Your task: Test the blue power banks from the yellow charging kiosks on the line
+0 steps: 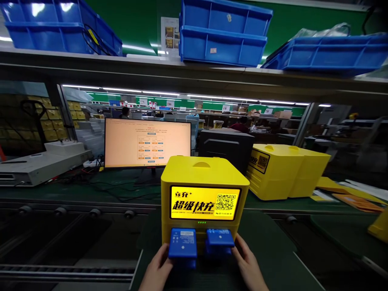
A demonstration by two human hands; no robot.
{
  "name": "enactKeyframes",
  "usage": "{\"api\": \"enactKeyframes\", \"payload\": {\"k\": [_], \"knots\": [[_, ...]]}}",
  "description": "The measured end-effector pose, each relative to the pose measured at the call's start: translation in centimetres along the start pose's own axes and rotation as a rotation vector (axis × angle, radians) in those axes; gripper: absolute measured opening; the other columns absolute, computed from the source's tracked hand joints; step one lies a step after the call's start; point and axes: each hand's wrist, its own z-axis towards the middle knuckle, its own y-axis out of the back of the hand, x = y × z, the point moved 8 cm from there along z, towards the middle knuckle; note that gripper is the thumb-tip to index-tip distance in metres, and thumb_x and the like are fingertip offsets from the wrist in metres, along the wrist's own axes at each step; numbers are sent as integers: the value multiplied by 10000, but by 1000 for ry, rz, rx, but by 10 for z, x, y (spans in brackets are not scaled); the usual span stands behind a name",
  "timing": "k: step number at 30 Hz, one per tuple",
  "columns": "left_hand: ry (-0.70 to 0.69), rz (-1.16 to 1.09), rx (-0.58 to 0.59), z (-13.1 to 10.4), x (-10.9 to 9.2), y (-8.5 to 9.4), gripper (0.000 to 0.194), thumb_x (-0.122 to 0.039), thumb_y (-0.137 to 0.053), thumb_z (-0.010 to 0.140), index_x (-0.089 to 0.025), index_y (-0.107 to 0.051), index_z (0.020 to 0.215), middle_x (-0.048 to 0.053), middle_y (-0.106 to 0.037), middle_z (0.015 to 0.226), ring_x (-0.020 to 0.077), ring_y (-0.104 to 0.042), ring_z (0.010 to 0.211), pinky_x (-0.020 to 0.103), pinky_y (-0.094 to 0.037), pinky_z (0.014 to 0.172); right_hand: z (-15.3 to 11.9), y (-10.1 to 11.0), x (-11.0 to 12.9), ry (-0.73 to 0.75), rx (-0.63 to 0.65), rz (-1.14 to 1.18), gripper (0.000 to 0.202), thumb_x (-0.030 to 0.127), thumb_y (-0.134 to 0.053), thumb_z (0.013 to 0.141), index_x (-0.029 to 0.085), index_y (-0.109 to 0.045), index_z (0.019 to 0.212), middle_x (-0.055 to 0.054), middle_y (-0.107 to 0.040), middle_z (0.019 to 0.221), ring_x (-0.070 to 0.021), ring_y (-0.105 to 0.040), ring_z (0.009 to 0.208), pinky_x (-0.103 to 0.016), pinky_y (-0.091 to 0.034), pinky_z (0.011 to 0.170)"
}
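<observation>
A yellow charging box (pixel 205 178) with a lit screen and a QR code stands right in front of me on a dark green mat (pixel 273 250). Two stacks of blue power banks stick out of its lower front slots. My left hand (pixel 157 268) grips the left blue power bank (pixel 182 242) from its left side. My right hand (pixel 248 264) holds the right blue power bank (pixel 220 239) from its right side. Both banks sit partly inside the box.
A monitor (pixel 147 142) shows a form behind the box. To the right stand two more yellow boxes (pixel 285 169) and a black case (pixel 226 145). Blue bins (pixel 222 34) line the shelf above. A roller conveyor (pixel 60 238) runs at the left.
</observation>
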Motion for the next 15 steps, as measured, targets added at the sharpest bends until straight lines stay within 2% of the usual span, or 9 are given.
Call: {"api": "enactKeyframes", "payload": {"k": [3,5,9,15], "knots": [[87,-154,-87,-2,23,-5,667,-604,-641,621,-146,-623,1105,139,-606,1161,169,-579,557,300,-486,543,0,0,-2,-17,12,-3,704,612,-591,728,129,-532,1237,-119,-499,1336,-305,-378,1282,-396,-372,1039],[120,-197,-116,-5,30,-10,673,-605,-649,626,-147,-620,1118,135,-618,1120,140,-551,495,302,-489,543,1,0,-3,-22,14,1,733,624,-589,720,111,-522,1239,-135,-486,1345,-306,-372,1286,-399,-358,1050],[124,-220,-137,-9,28,-11,661,-595,-674,618,-153,-631,1107,123,-623,1080,145,-562,517,295,-493,536,1,0,-5,-41,21,-7,772,641,-581,712,96,-501,1252,-150,-461,1363,-303,-360,1294,-409,-322,1072],[141,-226,-134,-10,25,-10,639,-571,-692,613,-155,-640,1095,127,-600,1139,167,-594,578,281,-495,509,-1,-1,-5,-58,34,-52,780,634,-542,743,76,-461,1282,-157,-434,1383,-286,-364,1293,-402,-298,1082]]}}
